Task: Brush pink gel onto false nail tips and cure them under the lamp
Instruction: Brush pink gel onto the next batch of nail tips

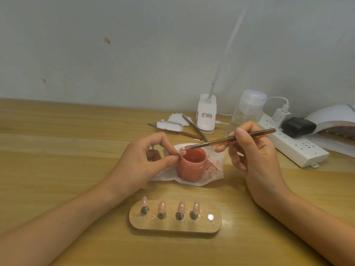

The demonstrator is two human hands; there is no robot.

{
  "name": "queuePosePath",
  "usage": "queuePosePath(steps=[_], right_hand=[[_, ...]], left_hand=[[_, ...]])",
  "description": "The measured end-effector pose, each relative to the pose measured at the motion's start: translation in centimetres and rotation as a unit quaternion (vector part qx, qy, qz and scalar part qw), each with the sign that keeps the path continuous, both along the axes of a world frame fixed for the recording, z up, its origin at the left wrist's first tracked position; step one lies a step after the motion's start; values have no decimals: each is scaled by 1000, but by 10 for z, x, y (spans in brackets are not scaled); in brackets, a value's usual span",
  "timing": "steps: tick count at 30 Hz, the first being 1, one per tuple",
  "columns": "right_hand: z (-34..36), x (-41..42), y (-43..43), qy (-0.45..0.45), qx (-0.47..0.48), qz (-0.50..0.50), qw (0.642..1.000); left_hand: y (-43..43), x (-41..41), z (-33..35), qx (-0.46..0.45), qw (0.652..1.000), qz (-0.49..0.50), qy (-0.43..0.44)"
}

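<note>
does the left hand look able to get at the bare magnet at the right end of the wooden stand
Probably yes: the left hand, pinching a nail tip, is just beyond the stand, and nothing covers the magnet.

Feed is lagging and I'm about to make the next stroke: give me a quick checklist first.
1. Tip pinched in left hand, over the jar: ok.
2. Brush gripped by right hand, bristles at the tip: ok.
3. Jar open, upright, standing on the tissue: ok.
4. Gel loaded on the bristles: cannot tell.
5. Free magnet at the right end of the holder for this tip: ok.
6. Lamp switched on: cannot tell.
</note>
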State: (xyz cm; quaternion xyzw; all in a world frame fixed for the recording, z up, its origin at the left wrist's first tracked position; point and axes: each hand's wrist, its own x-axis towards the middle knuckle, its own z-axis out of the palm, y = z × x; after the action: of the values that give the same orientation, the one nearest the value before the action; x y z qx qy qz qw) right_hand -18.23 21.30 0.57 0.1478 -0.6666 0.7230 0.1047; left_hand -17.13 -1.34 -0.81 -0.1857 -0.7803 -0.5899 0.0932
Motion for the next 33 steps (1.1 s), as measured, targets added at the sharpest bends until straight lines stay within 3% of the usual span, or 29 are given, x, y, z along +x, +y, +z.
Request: queuePosePath(steps=[33], right_hand=[[0, 3, 2, 6, -13, -23, 1000]], left_hand=[[1, 1, 3, -17, 997, 20, -70]])
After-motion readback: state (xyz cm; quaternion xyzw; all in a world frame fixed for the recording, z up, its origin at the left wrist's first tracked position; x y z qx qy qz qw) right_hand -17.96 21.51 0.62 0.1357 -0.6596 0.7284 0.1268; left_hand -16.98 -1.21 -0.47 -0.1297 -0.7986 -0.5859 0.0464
